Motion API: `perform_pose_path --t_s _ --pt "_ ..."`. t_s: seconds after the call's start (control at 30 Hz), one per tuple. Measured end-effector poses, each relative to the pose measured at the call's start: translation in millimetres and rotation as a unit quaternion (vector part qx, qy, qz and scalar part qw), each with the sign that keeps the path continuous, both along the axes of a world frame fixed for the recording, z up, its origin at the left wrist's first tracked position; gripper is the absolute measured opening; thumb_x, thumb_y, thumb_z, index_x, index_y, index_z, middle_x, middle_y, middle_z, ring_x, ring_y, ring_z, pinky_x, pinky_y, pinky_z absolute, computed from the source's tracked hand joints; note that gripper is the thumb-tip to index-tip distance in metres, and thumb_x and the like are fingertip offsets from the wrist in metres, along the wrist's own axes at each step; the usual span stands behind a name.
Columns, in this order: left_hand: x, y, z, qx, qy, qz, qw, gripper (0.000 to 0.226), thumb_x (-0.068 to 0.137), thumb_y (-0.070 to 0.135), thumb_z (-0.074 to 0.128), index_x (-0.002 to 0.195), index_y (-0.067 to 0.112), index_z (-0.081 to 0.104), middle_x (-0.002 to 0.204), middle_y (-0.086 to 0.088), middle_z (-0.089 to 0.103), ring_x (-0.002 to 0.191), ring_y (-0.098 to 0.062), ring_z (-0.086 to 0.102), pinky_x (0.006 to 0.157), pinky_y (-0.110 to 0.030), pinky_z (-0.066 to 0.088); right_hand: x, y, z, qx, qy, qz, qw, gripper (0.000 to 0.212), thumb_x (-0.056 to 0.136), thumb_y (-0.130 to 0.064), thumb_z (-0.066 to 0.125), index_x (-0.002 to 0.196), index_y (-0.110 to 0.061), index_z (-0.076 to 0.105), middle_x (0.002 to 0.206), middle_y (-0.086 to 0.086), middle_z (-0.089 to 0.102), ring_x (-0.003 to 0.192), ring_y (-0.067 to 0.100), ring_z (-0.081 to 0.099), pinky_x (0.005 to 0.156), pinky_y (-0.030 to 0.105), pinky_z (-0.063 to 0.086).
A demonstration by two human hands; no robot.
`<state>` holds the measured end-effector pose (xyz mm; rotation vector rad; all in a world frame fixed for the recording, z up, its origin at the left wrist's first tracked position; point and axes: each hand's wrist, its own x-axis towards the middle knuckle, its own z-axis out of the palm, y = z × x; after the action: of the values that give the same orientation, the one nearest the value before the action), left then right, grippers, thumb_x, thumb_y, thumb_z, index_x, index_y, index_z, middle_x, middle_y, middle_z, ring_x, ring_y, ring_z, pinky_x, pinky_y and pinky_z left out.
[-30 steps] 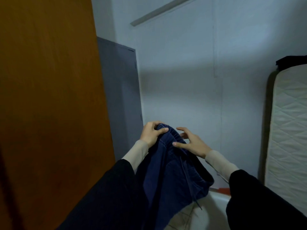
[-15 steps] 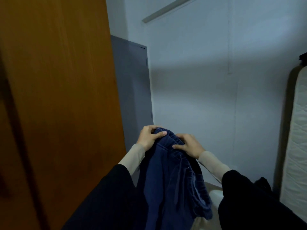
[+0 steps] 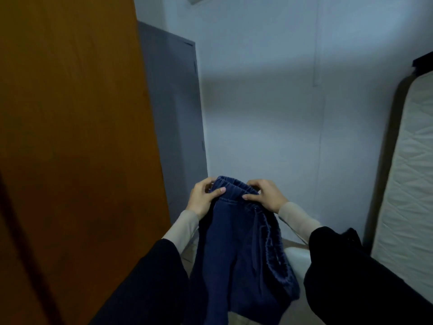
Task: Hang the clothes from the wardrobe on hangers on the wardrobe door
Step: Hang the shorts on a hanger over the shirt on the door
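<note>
Dark blue trousers [image 3: 236, 249] with an elastic waistband hang in front of me, held up by the waist. My left hand [image 3: 203, 198] grips the left end of the waistband, thumb across the front. My right hand [image 3: 264, 195] grips the right end, fingers curled over the top. The legs drape down between my black sleeves. The brown wooden wardrobe door [image 3: 70, 137] fills the left side of the view, close to my left arm. No hanger is visible.
A grey metal cabinet [image 3: 173, 113] stands behind the door against the white wall [image 3: 269, 102]. An upright quilted mattress [image 3: 407, 184] leans at the right. A white object [image 3: 295, 256] lies low behind the trousers.
My right hand went from open fingers touching the waistband to gripping it. The hands now hold the waistband spread a little wider. The view shifted left, then back right.
</note>
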<state>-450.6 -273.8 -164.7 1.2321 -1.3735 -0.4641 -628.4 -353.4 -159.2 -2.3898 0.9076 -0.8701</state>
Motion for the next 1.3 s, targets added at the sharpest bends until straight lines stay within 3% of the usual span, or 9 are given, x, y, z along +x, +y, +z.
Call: perform_pose_path --t_s 0.17,0.37,0.47,0.57,0.63,0.73,0.83,1.0,1.3 --pt "-15 -18 -20 0.025 -0.010 0.041 0.999 0.013 0.081 0.008 0.068 0.094 0.007 0.066 0.092 -0.009 0.066 0.088 -0.021 0.060 0.084 -0.034 0.048 -11 0 -31 0.006 0.014 -0.027 1.000 0.008 0.085 -0.018 0.066 0.082 -0.014 0.059 0.082 0.010 0.063 0.079 0.024 0.055 0.066 0.026 0.034" --pt "-40 -32 -59 0.081 -0.060 0.074 0.992 0.018 0.083 0.014 0.068 0.097 0.004 0.066 0.092 -0.010 0.067 0.085 -0.019 0.059 0.072 -0.023 0.043 -23 -5 -88 0.074 0.033 -0.073 0.994 0.028 0.084 -0.021 0.067 0.105 -0.004 0.059 0.097 0.014 0.064 0.090 0.027 0.058 0.076 0.029 0.042" --pt "-49 -34 -92 0.110 -0.074 0.087 0.987 0.020 0.082 0.014 0.068 0.099 0.003 0.067 0.095 -0.013 0.069 0.088 -0.020 0.060 0.075 -0.024 0.045 -35 -5 -122 0.130 0.037 -0.102 0.986 0.031 0.084 -0.014 0.066 0.110 -0.001 0.057 0.089 0.008 0.058 0.082 0.018 0.052 0.060 0.013 0.037" --pt "-59 -35 -126 0.132 -0.064 0.090 0.985 0.021 0.083 0.009 0.067 0.102 0.000 0.066 0.096 -0.013 0.067 0.087 -0.016 0.056 0.063 -0.011 0.039 -52 -6 -163 0.175 0.042 -0.141 0.974 0.026 0.085 -0.009 0.062 0.109 0.002 0.057 0.088 0.008 0.054 0.080 0.017 0.049 0.055 0.006 0.036" --pt "-65 -38 -152 0.156 -0.062 0.097 0.981 0.023 0.083 0.011 0.067 0.104 0.001 0.066 0.100 -0.012 0.067 0.089 -0.016 0.056 0.070 -0.018 0.040 -66 -6 -194 0.190 0.053 -0.171 0.965 0.024 0.086 -0.008 0.060 0.107 0.001 0.058 0.093 0.012 0.056 0.085 0.023 0.052 0.058 0.009 0.035" --pt "-73 -44 -190 0.187 -0.046 0.097 0.976 0.026 0.084 0.013 0.067 0.107 0.002 0.065 0.101 -0.014 0.067 0.093 -0.024 0.060 0.080 -0.030 0.046 -88 -3 -239 0.223 0.101 -0.198 0.949 0.027 0.088 -0.011 0.056 0.113 -0.001 0.057 0.110 0.014 0.060 0.102 0.027 0.056 0.080 0.021 0.038" --pt "-83 -48 -222 0.204 -0.023 0.069 0.976 0.021 0.084 0.012 0.066 0.104 0.003 0.065 0.094 -0.012 0.065 0.091 -0.025 0.061 0.081 -0.036 0.049 -108 -1 -284 0.259 0.145 -0.224 0.928 0.030 0.089 -0.011 0.055 0.118 -0.004 0.055 0.119 0.015 0.058 0.109 0.028 0.054 0.084 0.026 0.040" --pt "-100 -55 -266 0.200 -0.018 0.060 0.978 0.014 0.085 0.012 0.065 0.097 0.006 0.066 0.088 -0.008 0.064 0.086 -0.021 0.059 0.070 -0.026 0.041 -136 10 -360 0.292 0.213 -0.243 0.900 0.032 0.089 -0.012 0.055 0.120 -0.005 0.054 0.124 0.016 0.056 0.113 0.029 0.053 0.092 0.032 0.044" --pt "-109 -72 -333 0.177 -0.031 0.057 0.982 0.018 0.086 0.016 0.064 0.103 0.009 0.065 0.091 -0.005 0.063 0.087 -0.017 0.058 0.072 -0.027 0.044 -165 30 -478 0.337 0.302 -0.309 0.836 0.040 0.092 -0.014 0.051 0.129 -0.002 0.041 0.132 0.018 0.048 0.118 0.033 0.051 0.094 0.039 0.045"
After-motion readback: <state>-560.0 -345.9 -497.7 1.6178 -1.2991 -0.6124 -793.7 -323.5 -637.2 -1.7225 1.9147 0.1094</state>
